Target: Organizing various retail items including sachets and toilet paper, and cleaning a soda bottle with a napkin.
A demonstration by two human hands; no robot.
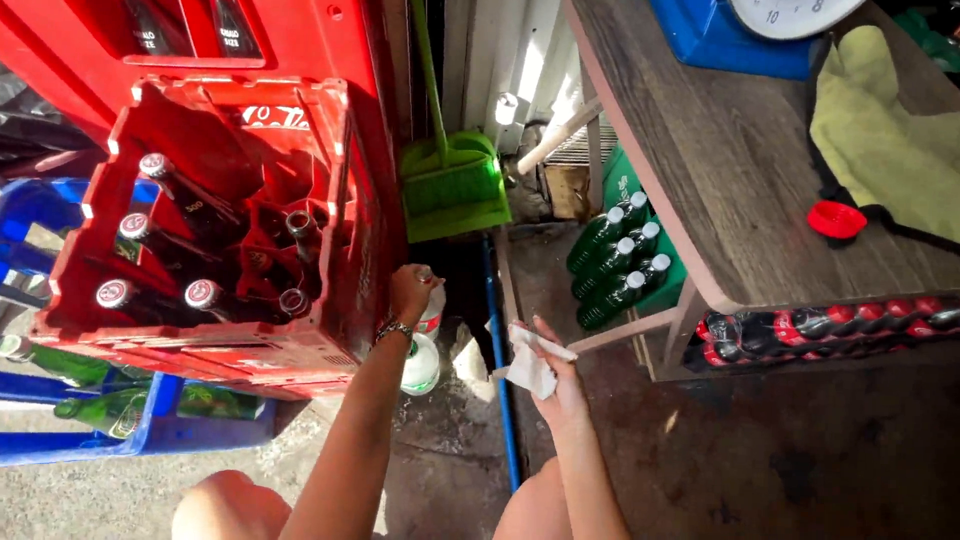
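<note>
Head camera, looking straight down: the left hand is curled tight around the top of a clear bottle, fingers wrapped on its neck, a bracelet at the wrist. That bottle stands low on the ground just beside the red crate, with a second, pale round bottle right under it. The right hand sits nearby, a little lower in the picture, fingers pinched together on a crumpled white cloth.

The red crate is tipped toward the camera and carries dark glass bottles lying in its compartments, red caps showing (a few necks stand open). Beneath it, a blue crate holds green bottles.

Further up, a green dustpan leans against the wall. To the right, a wooden table bears a yellow-green cloth and a small red cap. Under the table, a pack of green plastic bottles and a row of dark, red-capped bottles lie on the lower shelf.
</note>
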